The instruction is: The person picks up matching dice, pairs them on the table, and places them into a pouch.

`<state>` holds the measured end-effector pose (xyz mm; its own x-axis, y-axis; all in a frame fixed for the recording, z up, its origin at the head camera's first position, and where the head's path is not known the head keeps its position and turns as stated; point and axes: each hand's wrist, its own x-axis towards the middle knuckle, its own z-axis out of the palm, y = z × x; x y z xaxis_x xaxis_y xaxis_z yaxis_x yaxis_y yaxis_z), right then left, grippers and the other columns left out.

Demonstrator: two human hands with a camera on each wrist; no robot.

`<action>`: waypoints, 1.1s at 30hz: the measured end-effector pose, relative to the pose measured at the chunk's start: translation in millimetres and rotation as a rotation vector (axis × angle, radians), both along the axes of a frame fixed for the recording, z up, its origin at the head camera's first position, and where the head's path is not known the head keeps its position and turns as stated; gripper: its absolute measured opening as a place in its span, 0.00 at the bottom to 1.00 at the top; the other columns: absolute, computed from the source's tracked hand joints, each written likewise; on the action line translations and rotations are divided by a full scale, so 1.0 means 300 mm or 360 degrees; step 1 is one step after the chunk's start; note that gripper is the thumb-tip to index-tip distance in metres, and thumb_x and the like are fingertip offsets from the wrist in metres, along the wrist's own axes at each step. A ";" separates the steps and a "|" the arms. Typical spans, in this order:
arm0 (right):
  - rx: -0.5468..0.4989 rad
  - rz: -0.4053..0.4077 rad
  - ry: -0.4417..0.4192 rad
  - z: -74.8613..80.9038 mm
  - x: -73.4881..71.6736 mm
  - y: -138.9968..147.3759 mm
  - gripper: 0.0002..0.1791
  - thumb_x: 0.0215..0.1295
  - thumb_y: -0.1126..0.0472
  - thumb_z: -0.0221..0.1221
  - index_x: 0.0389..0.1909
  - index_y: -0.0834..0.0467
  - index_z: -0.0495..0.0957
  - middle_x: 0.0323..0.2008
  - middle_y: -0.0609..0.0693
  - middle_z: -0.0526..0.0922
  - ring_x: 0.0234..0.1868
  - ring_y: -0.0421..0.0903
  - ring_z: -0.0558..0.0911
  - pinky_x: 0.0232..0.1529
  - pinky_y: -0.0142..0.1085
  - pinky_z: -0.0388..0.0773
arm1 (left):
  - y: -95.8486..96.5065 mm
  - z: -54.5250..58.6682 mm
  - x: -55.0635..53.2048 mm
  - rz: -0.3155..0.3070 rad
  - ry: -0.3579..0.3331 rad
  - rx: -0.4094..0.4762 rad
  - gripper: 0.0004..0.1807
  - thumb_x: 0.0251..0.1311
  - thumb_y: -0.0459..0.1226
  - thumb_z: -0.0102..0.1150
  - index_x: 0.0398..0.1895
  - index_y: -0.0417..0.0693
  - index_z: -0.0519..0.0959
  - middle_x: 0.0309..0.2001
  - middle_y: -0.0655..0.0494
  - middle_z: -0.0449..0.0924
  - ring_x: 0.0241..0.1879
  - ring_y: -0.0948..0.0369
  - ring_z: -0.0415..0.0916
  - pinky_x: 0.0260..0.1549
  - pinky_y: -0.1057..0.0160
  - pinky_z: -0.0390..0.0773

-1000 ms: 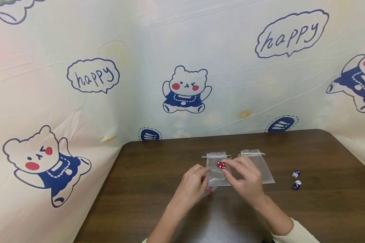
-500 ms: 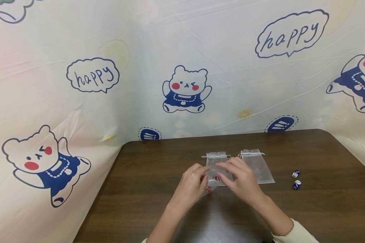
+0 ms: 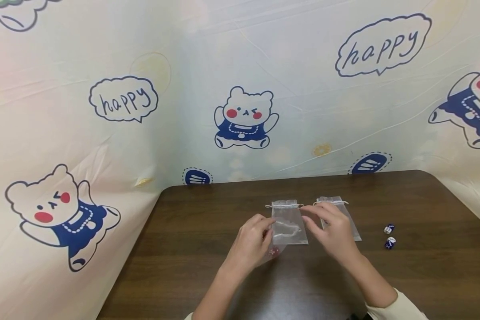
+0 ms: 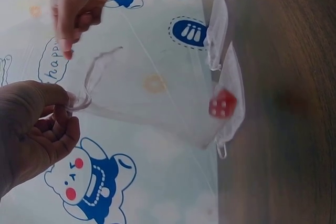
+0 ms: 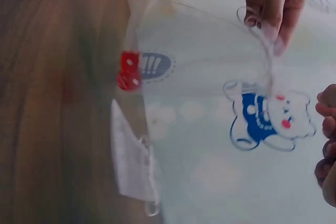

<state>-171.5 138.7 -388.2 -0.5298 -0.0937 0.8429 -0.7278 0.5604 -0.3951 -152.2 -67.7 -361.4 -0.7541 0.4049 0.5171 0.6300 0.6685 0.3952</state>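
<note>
My left hand (image 3: 248,242) pinches the mouth of a sheer white drawstring bag (image 4: 152,98) between thumb and fingers. The bag hangs above the table, and red dice (image 5: 129,72) with white dots lie together in its bottom corner. To its right, my right hand (image 3: 336,231) holds nothing, its thumb and fingers apart and bent loosely. In the left wrist view that right hand (image 4: 84,9) is beyond the bag's opening. Behind the hands, a second drawstring bag (image 3: 286,212) lies flat, and a third sheer bag (image 3: 355,226) lies partly covered by the right hand.
Two blue-and-white dice (image 3: 390,235) sit on the right side of the dark wooden table (image 3: 192,249). A printed cloth (image 3: 240,53) with bears and "happy" bubbles hangs behind the table's back edge.
My right hand held a red die over the bag's mouth, then let it drop inside. The hand has since drawn back to the right; the left hand keeps its hold.
</note>
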 end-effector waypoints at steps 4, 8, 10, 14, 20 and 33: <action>-0.0223 0.0038 -0.0689 -0.045 -0.002 0.026 0.07 0.54 0.67 0.64 0.36 0.60 0.84 0.28 0.46 0.80 0.29 0.38 0.73 0.28 0.27 0.69 | 0.004 0.004 0.003 -0.0012 0.0017 0.0000 0.11 0.53 0.26 0.60 0.41 0.37 0.82 0.28 0.56 0.73 0.25 0.66 0.66 0.24 0.74 0.69; -0.0473 0.0230 -0.1440 -0.081 -0.006 0.029 0.15 0.66 0.57 0.55 0.38 0.65 0.82 0.34 0.51 0.82 0.35 0.41 0.75 0.38 0.33 0.70 | 0.003 0.004 0.004 -0.0004 0.0001 -0.0001 0.11 0.54 0.27 0.60 0.41 0.37 0.81 0.28 0.56 0.73 0.25 0.66 0.66 0.24 0.74 0.69; -0.0577 0.0363 -0.1656 -0.093 -0.006 0.023 0.17 0.67 0.55 0.52 0.33 0.65 0.81 0.30 0.50 0.79 0.31 0.40 0.72 0.36 0.33 0.67 | 0.002 0.003 0.002 0.0004 -0.0004 0.0000 0.11 0.54 0.27 0.61 0.41 0.37 0.82 0.29 0.56 0.74 0.26 0.66 0.67 0.24 0.74 0.70; -0.0688 0.0614 -0.1813 -0.117 -0.005 0.009 0.18 0.69 0.55 0.50 0.21 0.59 0.74 0.19 0.46 0.65 0.21 0.40 0.61 0.27 0.35 0.60 | 0.001 0.000 0.002 0.0013 -0.0035 0.0003 0.10 0.54 0.27 0.61 0.41 0.36 0.81 0.29 0.55 0.74 0.26 0.66 0.66 0.24 0.74 0.70; -0.0730 0.0690 -0.1764 -0.120 0.004 0.000 0.12 0.66 0.60 0.53 0.27 0.63 0.77 0.20 0.45 0.67 0.22 0.40 0.64 0.27 0.33 0.63 | 0.000 -0.004 0.001 0.0012 -0.0044 0.0000 0.10 0.54 0.27 0.60 0.40 0.36 0.81 0.29 0.55 0.74 0.25 0.66 0.66 0.23 0.75 0.69; -0.0933 0.0477 -0.1499 -0.081 0.014 0.028 0.07 0.63 0.65 0.56 0.32 0.66 0.79 0.21 0.44 0.69 0.26 0.39 0.67 0.28 0.29 0.66 | -0.001 -0.012 0.001 -0.0057 -0.0233 -0.0034 0.18 0.51 0.41 0.67 0.42 0.39 0.81 0.28 0.60 0.72 0.25 0.68 0.64 0.22 0.75 0.67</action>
